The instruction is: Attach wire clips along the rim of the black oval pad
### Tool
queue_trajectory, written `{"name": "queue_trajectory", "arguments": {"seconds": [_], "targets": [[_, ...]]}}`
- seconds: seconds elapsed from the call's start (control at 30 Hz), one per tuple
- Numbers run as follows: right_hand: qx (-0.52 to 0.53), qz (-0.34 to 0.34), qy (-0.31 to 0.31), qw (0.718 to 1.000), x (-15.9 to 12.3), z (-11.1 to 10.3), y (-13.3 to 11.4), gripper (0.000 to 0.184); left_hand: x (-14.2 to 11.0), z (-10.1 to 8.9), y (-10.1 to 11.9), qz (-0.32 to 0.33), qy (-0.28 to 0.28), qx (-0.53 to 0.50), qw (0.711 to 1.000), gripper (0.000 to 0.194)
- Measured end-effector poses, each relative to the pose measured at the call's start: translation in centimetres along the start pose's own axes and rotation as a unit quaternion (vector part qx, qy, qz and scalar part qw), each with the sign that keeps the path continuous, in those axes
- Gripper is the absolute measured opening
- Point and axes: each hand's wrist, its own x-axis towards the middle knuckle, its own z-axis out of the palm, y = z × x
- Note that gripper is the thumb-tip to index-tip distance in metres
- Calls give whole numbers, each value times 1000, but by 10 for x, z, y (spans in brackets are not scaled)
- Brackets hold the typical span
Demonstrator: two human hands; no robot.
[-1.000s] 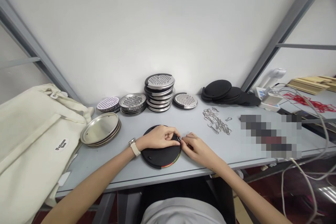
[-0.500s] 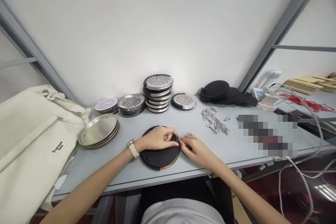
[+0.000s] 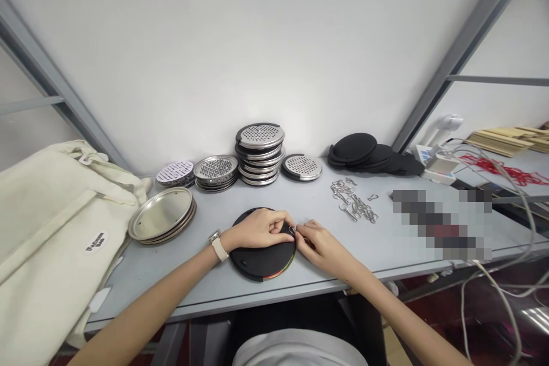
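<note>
A round black disc lies on the table in front of me, with a thin red, yellow and green edge showing at its lower right. My left hand rests over its upper part, thumb and forefinger pinched around a small metal snap clip at the disc's right rim. From the right, the fingertips of my right hand close on the same clip. Fingers cover most of the clip, so I cannot tell whether it passes through the disc. More loose metal clips lie in a pile to the right.
Behind the disc stand stacks of round metal graters, with a single grater beside them. Round metal plates are stacked at left, near a cream cloth bag. Black discs overlap at the back right. A white cable hangs at right.
Both hands stay at the disc's right rim, with only slight finger movement around the clip. The whole view shifts a little; nothing else has moved.
</note>
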Motion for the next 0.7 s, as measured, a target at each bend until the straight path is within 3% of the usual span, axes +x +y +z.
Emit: {"name": "queue_trajectory", "arguments": {"seconds": [0.7], "targets": [[-7,-13,-5,1000,0,3,4,30,0,0,1,2,2,-7,1000,22]]}}
